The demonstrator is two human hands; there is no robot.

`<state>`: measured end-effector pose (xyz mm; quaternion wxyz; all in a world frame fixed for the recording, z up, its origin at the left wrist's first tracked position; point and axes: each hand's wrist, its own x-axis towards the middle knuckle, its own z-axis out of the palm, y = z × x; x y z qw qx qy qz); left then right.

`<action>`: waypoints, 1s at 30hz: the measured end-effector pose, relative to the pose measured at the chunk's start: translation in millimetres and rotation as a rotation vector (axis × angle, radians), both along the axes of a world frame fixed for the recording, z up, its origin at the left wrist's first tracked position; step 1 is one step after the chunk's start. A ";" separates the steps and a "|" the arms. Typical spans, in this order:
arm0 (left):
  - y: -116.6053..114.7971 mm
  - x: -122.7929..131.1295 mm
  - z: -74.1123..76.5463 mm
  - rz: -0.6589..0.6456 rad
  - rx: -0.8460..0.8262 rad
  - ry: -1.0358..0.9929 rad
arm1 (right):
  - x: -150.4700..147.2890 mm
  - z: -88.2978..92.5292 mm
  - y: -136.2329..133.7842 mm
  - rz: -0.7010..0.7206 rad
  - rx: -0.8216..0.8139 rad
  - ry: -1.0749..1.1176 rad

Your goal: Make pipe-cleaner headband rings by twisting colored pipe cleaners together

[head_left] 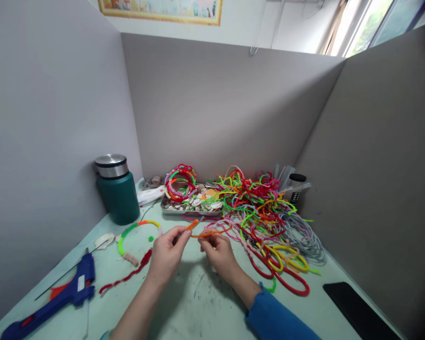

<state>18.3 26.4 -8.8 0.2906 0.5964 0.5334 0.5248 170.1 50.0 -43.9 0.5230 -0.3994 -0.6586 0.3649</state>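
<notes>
Over the middle of the table, my left hand (167, 255) is closed in a pinch on a thin grey stick with an orange pipe cleaner (192, 225) wound tightly round it. The loose strand runs across to my right hand (220, 256), whose fingers are closed on it, and its free end sticks out to the right. Left of my hands lies a curved, many-coloured piece of wound pipe cleaner (129, 231) in green, yellow and orange. A twisted dark red pipe cleaner (127, 274) lies just beside my left wrist.
A blue glue gun (71, 288) and a green bottle (118, 196) stand at the left. Behind are a metal tray (191, 212) with coloured rings and a heap of pipe cleaners (248, 193). Red-handled scissors (290, 283) and a black phone-like slab (357, 309) lie right. Grey partitions enclose the table.
</notes>
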 end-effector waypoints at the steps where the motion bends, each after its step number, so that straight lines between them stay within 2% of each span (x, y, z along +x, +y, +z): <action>1: -0.4 -0.7 1.3 0.001 0.005 0.002 | 0.9 -1.7 2.0 -0.035 -0.009 0.022; 5: -0.7 -2.1 4.0 -0.039 -0.003 -0.010 | 5.2 -2.9 10.0 -0.137 -0.117 0.191; 10: -0.6 -2.5 4.3 -0.119 -0.011 0.001 | 11.4 6.8 13.7 -0.015 -0.251 0.345; 17: -1.4 -3.7 5.5 -0.136 -0.016 0.028 | 15.2 8.4 15.1 -0.078 -0.243 0.349; 22: -0.5 -4.6 4.5 -0.042 0.104 0.106 | 12.7 9.3 13.1 -0.154 -0.201 0.302; 24: -0.5 -4.5 4.1 -0.004 0.176 0.188 | 11.5 11.6 10.6 -0.095 -0.206 0.316; 30: -1.0 -2.2 1.0 0.038 0.268 0.366 | 6.4 16.9 0.2 0.328 -0.375 0.311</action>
